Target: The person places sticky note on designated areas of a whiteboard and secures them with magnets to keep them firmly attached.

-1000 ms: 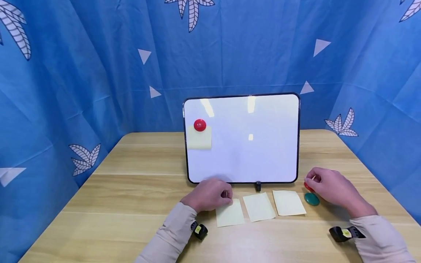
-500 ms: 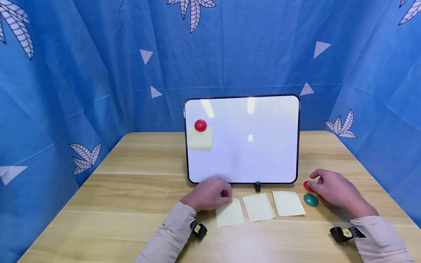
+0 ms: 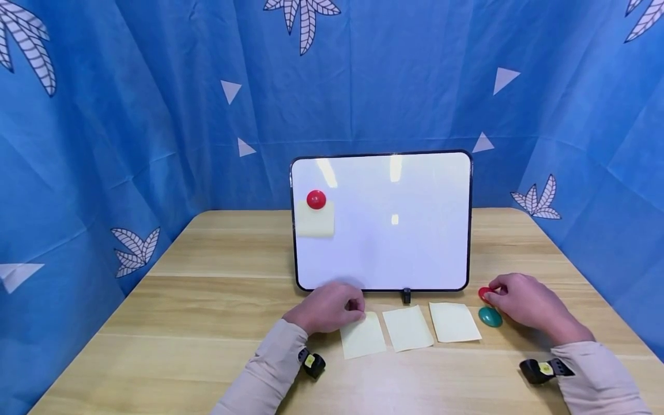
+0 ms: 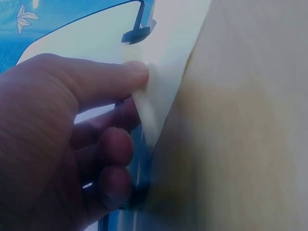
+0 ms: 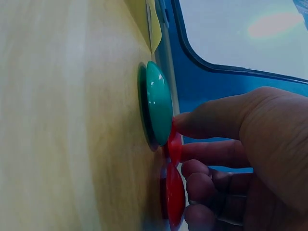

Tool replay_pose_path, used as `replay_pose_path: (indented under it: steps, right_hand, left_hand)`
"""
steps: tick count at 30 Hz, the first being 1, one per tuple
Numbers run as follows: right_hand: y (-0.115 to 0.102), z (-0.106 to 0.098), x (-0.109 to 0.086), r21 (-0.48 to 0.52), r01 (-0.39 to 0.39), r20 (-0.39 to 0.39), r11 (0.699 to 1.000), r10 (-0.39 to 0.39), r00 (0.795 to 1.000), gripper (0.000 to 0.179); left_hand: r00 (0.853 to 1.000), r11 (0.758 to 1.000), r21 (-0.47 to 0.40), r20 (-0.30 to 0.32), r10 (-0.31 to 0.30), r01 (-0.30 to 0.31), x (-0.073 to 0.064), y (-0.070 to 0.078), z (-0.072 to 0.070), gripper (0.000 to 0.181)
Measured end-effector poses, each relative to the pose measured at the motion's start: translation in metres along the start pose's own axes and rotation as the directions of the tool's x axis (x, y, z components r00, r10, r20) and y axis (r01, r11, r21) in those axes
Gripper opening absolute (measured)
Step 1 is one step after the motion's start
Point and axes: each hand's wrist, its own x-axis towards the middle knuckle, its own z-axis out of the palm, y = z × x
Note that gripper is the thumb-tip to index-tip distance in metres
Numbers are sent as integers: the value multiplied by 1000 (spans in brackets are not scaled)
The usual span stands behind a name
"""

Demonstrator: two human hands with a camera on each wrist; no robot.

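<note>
Well, both hands are busy at the near side of the whiteboard (image 3: 384, 248). The left hand (image 3: 329, 308) has thumb and forefinger clamped on the far edge of the left paper (image 3: 364, 341), 1 of 3 in a row on the table (image 3: 181, 328); its other fingers curl in loosely. Over on the right, the right hand (image 3: 529, 302) pinches a red magnet (image 3: 483, 294), just on the far side of the green magnet (image 3: 490, 317). Close by its curled fingers sits a second red magnet (image 5: 175, 197); touching them or not, I can't tell. Up on the board's left, a hanging paper (image 3: 316, 226) sits under its board magnet (image 3: 316, 199).

Handling, I'd judge: the paper is light, floppy and quick to crease, so a soft pinch at an edge should do. The magnet looks hard, smooth, perhaps slippery on its dome; opposite sides of the rim seem surest, and its neighbours might tug.
</note>
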Motion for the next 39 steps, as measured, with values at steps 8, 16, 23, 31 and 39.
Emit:
replay_pose_path:
  steps: [8, 16, 23, 31, 39]
  right_hand:
    - [1, 0, 1, -5, -8, 9, 1000, 8, 1000, 41]
    - [0, -1, 2, 24, -43, 22, 999, 43, 999, 43]
    - [-3, -1, 0, 30, -58, 25, 998, 57, 998, 41]
    - [-3, 0, -2, 37, -58, 16, 998, 57, 998, 39]
    - [-6, 1, -1, 31, -42, -12, 999, 42, 999, 36]
  left_hand:
    - [1000, 1000, -30, -19, -1, 0, 0, 0, 0, 12]
    - [999, 993, -115, -38, -18, 14, -2, -1, -4, 14]
    - [998, 989, -148, -59, -19, 10, -1, 0, -4, 13]
    - [991, 985, -173, -128, -34, 11, 2, 1, -1, 8]
    - [974, 985, -175, -223, -41, 2, 2, 3, -3, 13]
